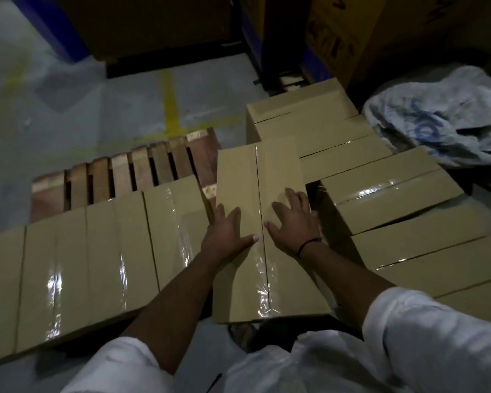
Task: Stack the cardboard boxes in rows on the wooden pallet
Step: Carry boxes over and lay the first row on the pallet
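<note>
Plain tan cardboard box (262,231), long, top seam under glossy clear tape, lies between the row of boxes (91,256) on the pallet (119,177) and a right-hand stack. Left hand (228,233) and right hand (293,222) press flat on its top, fingers spread.

Both hands lay flat with fingers spread on a taped cardboard box (262,234), the left hand (227,234) left of its centre seam and the right hand (292,222) right of it. A row of boxes (82,256) lay to the left on the wooden pallet (125,174), more boxes (380,194) to the right. A crumpled white sack (442,114) sat far right.
</note>
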